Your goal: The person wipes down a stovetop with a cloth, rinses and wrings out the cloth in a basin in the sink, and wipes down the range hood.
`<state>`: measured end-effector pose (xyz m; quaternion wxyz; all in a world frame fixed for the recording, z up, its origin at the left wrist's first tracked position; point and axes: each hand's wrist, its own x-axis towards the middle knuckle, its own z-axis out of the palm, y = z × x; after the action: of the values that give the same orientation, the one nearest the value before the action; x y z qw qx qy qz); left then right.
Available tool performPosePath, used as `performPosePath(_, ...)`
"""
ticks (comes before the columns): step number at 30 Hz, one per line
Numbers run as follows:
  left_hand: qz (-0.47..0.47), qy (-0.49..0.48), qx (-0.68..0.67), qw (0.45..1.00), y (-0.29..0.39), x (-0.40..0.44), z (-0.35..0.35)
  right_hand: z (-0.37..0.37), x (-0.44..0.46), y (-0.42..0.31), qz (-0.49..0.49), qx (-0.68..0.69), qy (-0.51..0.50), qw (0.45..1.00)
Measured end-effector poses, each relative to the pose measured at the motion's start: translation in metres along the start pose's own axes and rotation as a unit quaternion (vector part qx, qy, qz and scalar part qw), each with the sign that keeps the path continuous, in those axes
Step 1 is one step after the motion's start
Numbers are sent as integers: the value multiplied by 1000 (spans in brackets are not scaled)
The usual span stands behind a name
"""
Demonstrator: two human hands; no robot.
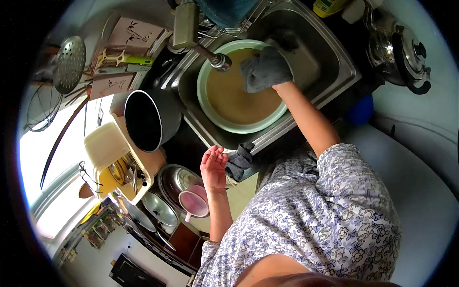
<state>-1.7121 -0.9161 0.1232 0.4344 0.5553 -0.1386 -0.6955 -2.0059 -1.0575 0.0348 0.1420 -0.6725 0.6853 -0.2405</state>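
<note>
Cloth of dark grey colour (260, 71) is what we see first: it is crumpled and soft in folds, and it is over the pale green basin (203, 98), above the cloudy brown water (239, 98). The basin stands inside the steel sink (313, 67).

The right hand (271, 73) is covered by this cloth up to the wrist, so we cannot tell how far its fingers are open or closed under it. The left hand (213, 166) is bare, with the palm turned upward and the fingers loosely bent, and we see nothing in its hold. Just beside it, a second dark cloth (240, 161) lies at the counter edge; we cannot say if they touch.

The tap (186, 27) reaches over the basin and hides from us a part of its rim. To the left of the sink stands a dark pot (168, 122), and nearer to us a pink cup (194, 203) rests by a steel bowl (166, 191). At the far right we notice a shiny kettle (382, 53).
</note>
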Motion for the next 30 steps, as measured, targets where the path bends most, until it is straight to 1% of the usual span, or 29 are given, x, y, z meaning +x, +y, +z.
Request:
performPosePath(2, 8, 4, -4, 1000, -1, -3, -2, -33, -1, -14, 47, 3, 34, 998)
performPosePath(4, 16, 16, -15, 1000, -2, -10, -6, 1, 3, 5, 108, 35, 144, 983)
performPosePath(5, 22, 21, -27, 999, -2, -14, -4, -18, 2, -7, 160, 79, 97, 979)
performPosePath(8, 36, 7, -49, 998, -6, -20, -13, -25, -4, -11, 43, 144, 101, 984)
performPosePath(10, 46, 13, -64, 997, -11, -24, -19, -25, -13, -10, -28, 228, 86, 969)
performPosePath(11, 46, 17, -68, 997, -13, -27, -21, -25, -19, -10, -60, 291, 70, 952)
performPosePath(12, 46, 22, -73, 996, -15, -31, -22, -23, -20, -11, -74, 343, 20, 936)
performPosePath(13, 47, 34, -76, 995, -17, -34, -23, -25, -22, -16, -83, 393, -31, 915)
performPosePath(14, 54, 44, -67, 995, -21, -34, -26, -34, -22, -28, -74, 429, -115, 893)
performPosePath(16, 44, 18, -64, 997, -28, -30, -25, -39, -36, -54, -26, 551, -197, 811)
performPosePath(17, 35, -8, -71, 997, -28, -27, -18, -38, -48, -72, 14, 636, -193, 747)
performPosePath(18, 27, -34, -77, 996, -27, -24, -8, -37, -54, -92, 15, 679, -216, 701)
performPosePath(19, 6, -27, -97, 995, -28, -18, 0, -42, -59, -113, -47, 625, -252, 738)
performPosePath(20, -15, -21, -116, 993, -28, -12, 9, -48, -60, -130, -242, 286, -236, 897)
performPosePath(21, 2, -74, -176, 982, -21, -10, 21, -51, -60, -147, -371, 30, -175, 912)
performPosePath(22, 22, -129, -231, 964, -16, -6, 30, -50, -66, -163, -371, 44, -183, 909)
performPosePath(23, 46, -129, -250, 959, -16, 2, 33, -49, -72, -179, -371, 59, -191, 907)
performPosePath(24, 30, -61, -289, 955, -16, 4, 36, -11, -84, -165, -367, 135, -124, 912)
performPosePath(25, 33, -43, -300, 952, -25, 15, 30, 15, -90, -155, -356, 211, -56, 909)
performPosePath(26, 36, -27, -312, 949, -26, 20, 29, 24, -87, -156, -284, 247, -67, 924)
performPosePath(27, 69, 16, -303, 950, -29, 21, 28, 33, -83, -157, -211, 282, -75, 933)
performPosePath(28, 82, 22, -302, 950, -29, 21, 25, 37, -79, -162, -135, 317, -85, 935)
performPosePath(29, 95, 30, -299, 949, -30, 22, 19, 34, -74, -163, -119, 275, -90, 950)
performPosePath(30, 106, 38, -296, 949, -30, 24, 15, 35, -69, -156, -147, 256, -121, 948)
